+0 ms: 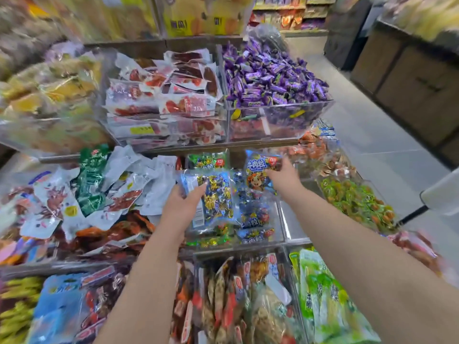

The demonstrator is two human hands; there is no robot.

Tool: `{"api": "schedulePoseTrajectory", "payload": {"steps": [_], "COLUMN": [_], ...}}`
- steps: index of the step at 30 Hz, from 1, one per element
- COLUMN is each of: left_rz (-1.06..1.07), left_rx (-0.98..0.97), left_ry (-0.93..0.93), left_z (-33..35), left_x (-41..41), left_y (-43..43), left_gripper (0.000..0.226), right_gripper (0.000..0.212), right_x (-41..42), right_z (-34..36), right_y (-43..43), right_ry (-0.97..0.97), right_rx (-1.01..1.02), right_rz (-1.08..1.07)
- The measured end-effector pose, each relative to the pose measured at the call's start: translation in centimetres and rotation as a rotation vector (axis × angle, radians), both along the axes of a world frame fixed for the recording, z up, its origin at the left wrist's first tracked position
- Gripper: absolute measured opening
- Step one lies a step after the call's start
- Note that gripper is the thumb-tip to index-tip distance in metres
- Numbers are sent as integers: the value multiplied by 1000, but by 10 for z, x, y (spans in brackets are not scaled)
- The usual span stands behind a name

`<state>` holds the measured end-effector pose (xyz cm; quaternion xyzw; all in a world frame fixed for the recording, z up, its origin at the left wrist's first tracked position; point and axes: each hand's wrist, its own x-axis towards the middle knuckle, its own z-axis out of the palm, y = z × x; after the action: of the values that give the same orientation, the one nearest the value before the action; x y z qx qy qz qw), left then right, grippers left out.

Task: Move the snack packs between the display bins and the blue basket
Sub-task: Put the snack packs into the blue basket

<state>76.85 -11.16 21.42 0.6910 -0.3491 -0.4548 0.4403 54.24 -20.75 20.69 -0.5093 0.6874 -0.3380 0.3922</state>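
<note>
A tiered display shelf (218,146) carries clear bins (280,120) heaped with purple candies (270,78), red snack packs (169,95), green sweets (357,202).

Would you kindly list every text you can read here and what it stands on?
"牛肉粒": on the blue pack in the right hand.
Barcode print on the clear pack in the left hand: too small to read.
Yellow tag on the upper bin: blurred.
Print on other packs: blurred.

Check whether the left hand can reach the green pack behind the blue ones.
Probably not yet: the left hand grips a blue pack, which sits between it and the green pack. Nothing covers the green pack, so a freed hand likely could.
</note>
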Motion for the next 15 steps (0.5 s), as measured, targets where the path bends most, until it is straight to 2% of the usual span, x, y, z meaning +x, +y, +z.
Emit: {"api": "schedulePoseTrajectory", "payload": {"steps": [4, 7, 8, 10, 11, 14, 15], "left_rz": [-25, -39, -27, -10, -10, -20, -23], "left_rx": [43, 94, 114, 147, 158, 194, 195], "left_ry": [-7, -3, 4, 9, 3, -21, -20], "left_z": [-4, -10, -11, -16, -18, -23, -24], "left_x": [-5, -4, -2, 1, 2, 7, 8], "left_y": [-28, -44, -48, -52, -53, -54, -55], "left_gripper": [83, 82, 82, 85, 86, 85, 85], "right_gripper": [21, 10, 13, 42, 45, 34, 31], "right_x": [25, 41, 43, 44, 46, 49, 51], "right_z": [-10, -17, -24, -37, -43, -50, -43], "right_y": [-44, -71, -80, -92, -96, -98, -94], "right_ry": [59, 115, 127, 208, 260, 235, 339], "right_rx": [37, 117, 137, 160, 164, 205, 221], "right_rz": [38, 98, 107, 121, 138, 95, 135]}}
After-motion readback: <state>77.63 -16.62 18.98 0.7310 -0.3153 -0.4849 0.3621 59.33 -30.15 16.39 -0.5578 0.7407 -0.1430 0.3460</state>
